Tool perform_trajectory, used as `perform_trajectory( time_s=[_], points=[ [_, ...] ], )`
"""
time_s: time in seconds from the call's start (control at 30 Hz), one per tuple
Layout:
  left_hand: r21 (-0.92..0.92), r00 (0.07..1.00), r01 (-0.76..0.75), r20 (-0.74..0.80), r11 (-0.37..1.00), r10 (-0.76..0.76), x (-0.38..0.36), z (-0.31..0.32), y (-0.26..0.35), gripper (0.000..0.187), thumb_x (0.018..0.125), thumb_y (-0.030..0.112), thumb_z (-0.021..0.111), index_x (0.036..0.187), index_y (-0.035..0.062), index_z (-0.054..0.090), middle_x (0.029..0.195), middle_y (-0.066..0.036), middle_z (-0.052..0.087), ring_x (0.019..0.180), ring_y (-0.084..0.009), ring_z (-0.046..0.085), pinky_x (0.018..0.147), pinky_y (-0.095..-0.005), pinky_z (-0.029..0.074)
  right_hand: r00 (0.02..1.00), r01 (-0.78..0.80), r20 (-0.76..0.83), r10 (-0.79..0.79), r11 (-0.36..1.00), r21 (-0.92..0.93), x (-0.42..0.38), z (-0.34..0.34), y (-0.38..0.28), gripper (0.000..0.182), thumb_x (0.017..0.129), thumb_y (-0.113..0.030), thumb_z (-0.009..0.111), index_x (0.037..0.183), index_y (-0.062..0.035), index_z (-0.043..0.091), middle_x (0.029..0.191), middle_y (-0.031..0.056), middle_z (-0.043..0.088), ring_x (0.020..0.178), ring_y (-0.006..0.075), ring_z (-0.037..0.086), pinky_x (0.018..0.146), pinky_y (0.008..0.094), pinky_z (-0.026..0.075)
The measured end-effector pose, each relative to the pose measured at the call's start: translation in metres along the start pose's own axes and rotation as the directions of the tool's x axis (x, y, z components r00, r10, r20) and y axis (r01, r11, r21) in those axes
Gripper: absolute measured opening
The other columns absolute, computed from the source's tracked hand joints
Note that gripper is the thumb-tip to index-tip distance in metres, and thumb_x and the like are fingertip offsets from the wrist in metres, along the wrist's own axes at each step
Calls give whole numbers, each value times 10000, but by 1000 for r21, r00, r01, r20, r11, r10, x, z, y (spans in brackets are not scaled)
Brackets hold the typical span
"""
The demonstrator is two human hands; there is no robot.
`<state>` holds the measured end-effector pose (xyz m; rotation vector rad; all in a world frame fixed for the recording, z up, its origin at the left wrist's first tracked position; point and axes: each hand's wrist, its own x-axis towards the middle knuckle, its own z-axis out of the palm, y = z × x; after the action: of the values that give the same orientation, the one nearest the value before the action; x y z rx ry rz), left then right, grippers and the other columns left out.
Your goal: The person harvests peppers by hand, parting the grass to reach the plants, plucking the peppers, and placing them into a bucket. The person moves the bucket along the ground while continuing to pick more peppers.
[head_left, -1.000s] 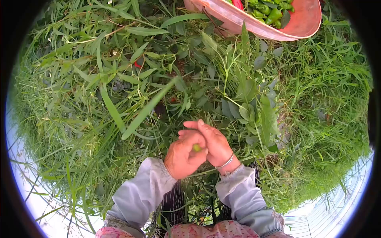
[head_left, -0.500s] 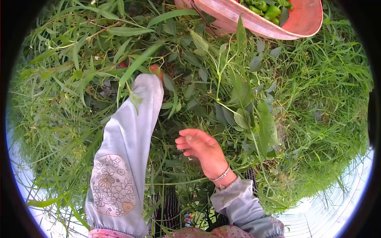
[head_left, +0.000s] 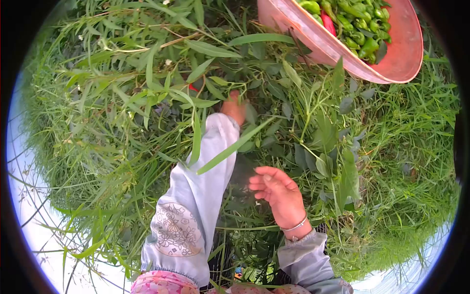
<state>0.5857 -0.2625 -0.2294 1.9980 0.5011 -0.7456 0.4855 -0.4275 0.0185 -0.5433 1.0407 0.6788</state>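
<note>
My left hand (head_left: 234, 109) reaches in among the pepper plants (head_left: 320, 134), below their leaves. It is blurred and its fingers are mostly hidden, so whether it grips anything does not show. A small red patch, perhaps a pepper (head_left: 193, 87), peeks through the foliage just left of it. Nearer to me, my right hand (head_left: 281, 196) hovers over the leaves with its fingers loosely bent and apart, holding nothing. A thin bracelet circles that wrist. Green peppers (head_left: 360, 24) and a red one (head_left: 328, 23) lie in the pink basin (head_left: 410, 61) at the upper right.
Long grass blades (head_left: 235, 147) cross in front of my left sleeve (head_left: 196, 191). Dense weeds (head_left: 98, 137) crowd the left side, and tall grass (head_left: 411, 206) fills the right. Pale sheeting (head_left: 416, 267) shows at the lower right edge.
The view has shifted, so the basin sits lower and farther right and more peppers show in it. Both hands appear farther right and lower in view; my right hand stays loosely bent.
</note>
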Motion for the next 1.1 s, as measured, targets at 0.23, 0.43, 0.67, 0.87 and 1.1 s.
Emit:
perform_trajectory(
  time_s=[0.23,0.43,0.67,0.87,1.1],
  points=[
    [792,940,-333,318,512,119,-88,-44,123,205,755,151,567,924,37,592,833,-193,624,820,-360,613,738,-443,485,999,43,20,-43,999,18,3,6,-5,243,904,-162,512,1112,-51,569,982,86,640,864,157,607,730,264,469],
    [821,817,-520,558,236,-144,-109,-103,175,187,748,167,564,884,47,609,775,-159,630,789,-359,615,734,-437,490,998,49,32,-50,999,17,1,9,-5,243,904,-162,509,1114,-52,565,988,84,636,870,162,606,723,265,472],
    [951,914,-300,310,77,-262,-77,-197,175,315,835,303,531,953,22,611,869,-174,631,786,-363,612,709,-463,504,997,66,52,-64,997,-35,0,18,-8,243,904,-173,516,1106,-48,566,980,77,637,868,151,603,720,255,469],
    [928,774,-196,345,316,-531,-144,-223,80,377,876,349,484,1026,40,640,956,-182,643,828,-323,627,836,-385,493,993,116,64,-102,954,-276,1,21,5,215,896,-133,516,1097,-77,571,964,60,645,870,139,606,725,254,469],
    [823,877,-75,323,563,-355,-267,-134,71,274,816,286,547,905,32,598,856,-172,635,744,-335,621,689,-420,501,885,465,388,-257,471,-749,12,35,43,282,876,-28,469,1139,-79,554,1076,90,614,999,198,580,868,289,444]
  ],
)
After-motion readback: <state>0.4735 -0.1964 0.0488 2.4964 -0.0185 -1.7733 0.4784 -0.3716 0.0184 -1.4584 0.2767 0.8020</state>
